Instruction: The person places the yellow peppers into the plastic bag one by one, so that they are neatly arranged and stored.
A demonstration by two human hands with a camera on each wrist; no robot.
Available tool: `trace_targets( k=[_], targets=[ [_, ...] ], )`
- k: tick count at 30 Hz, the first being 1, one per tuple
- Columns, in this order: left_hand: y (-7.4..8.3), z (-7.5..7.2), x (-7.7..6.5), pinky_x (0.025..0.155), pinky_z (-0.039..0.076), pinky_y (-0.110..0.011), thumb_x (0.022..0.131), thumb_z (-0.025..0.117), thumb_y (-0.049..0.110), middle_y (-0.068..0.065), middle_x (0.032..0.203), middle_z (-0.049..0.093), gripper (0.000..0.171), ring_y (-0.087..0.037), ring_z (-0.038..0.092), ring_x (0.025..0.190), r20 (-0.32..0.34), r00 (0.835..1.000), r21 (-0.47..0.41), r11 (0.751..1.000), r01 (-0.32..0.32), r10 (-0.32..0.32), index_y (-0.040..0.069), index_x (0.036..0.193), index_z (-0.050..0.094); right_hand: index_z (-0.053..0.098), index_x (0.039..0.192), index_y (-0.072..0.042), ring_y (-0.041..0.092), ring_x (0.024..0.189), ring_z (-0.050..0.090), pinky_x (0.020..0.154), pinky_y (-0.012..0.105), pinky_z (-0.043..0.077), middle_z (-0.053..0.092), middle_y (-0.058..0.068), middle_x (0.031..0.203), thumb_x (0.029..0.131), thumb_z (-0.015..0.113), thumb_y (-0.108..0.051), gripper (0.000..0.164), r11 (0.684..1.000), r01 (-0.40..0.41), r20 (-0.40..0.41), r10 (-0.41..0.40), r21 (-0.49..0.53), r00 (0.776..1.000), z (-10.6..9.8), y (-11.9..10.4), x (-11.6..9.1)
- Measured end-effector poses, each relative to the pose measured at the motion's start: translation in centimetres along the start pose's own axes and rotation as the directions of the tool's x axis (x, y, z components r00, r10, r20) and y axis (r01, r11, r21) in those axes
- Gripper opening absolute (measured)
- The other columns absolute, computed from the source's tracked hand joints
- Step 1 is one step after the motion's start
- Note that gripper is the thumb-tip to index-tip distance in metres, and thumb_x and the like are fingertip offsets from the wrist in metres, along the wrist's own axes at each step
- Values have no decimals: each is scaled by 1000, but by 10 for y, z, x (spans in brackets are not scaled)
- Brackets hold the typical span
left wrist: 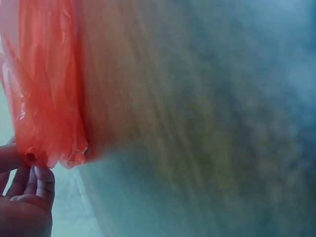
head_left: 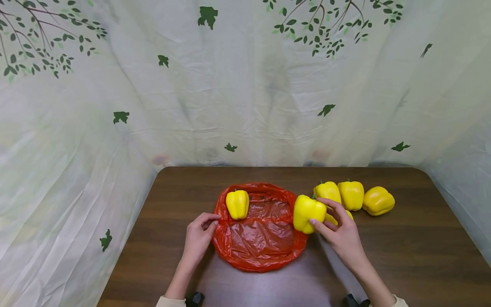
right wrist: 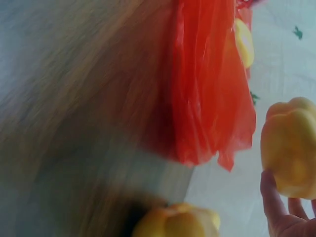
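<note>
A red plastic bag (head_left: 261, 238) stands on the table with its mouth spread wide. One yellow bell pepper (head_left: 237, 204) sits inside it at the back left. My left hand (head_left: 198, 238) pinches the bag's left rim between thumb and fingers; the left wrist view shows the bag's rim (left wrist: 49, 155) caught there. In my right hand (head_left: 343, 236) is another yellow bell pepper (head_left: 307, 214), gripped by its side and raised at the bag's right rim. The right wrist view has this held bell pepper (right wrist: 291, 148) beside the red bag (right wrist: 212, 89).
Several more yellow bell peppers lie right of the bag, among them one at the back (head_left: 350, 195) and one tipped over (head_left: 378, 201). Partly behind the right hand are others. A pale leaf-printed curtain (head_left: 245, 85) hangs behind the brown wooden table (head_left: 422, 247).
</note>
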State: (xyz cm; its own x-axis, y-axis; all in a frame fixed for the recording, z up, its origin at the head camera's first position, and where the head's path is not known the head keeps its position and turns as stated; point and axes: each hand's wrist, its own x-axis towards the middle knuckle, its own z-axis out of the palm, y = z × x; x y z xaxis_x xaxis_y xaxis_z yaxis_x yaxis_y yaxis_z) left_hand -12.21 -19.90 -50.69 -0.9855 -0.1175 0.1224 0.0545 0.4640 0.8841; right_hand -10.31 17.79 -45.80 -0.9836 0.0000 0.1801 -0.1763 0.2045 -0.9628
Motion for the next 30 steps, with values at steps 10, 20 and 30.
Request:
trace_targets(
  k=[10,20,30],
  targets=[
    [7,-4,3,65,55,-26,90,67,-2,-4,94,68,19,-22,59,74,34,998,21,998,52,-53,11,101,74,48,138,-18,29,124,52,87,33,52,50,2,138,86,77,-28,60,999,-15,103,19,-35,995,25,-5,17],
    [6,-7,1,59,53,-27,89,66,-6,-6,92,68,21,-22,57,71,27,997,39,997,72,-73,10,100,74,51,137,-20,29,119,55,87,40,54,56,5,134,88,75,-30,54,987,19,213,16,-159,977,45,-5,38],
    [7,-9,1,60,52,-26,89,65,-8,-5,90,67,22,-21,57,71,30,998,35,998,49,-50,10,100,74,49,136,-18,24,108,59,86,41,54,57,6,129,89,74,-24,54,970,22,284,49,-243,958,58,-4,52]
  ],
)
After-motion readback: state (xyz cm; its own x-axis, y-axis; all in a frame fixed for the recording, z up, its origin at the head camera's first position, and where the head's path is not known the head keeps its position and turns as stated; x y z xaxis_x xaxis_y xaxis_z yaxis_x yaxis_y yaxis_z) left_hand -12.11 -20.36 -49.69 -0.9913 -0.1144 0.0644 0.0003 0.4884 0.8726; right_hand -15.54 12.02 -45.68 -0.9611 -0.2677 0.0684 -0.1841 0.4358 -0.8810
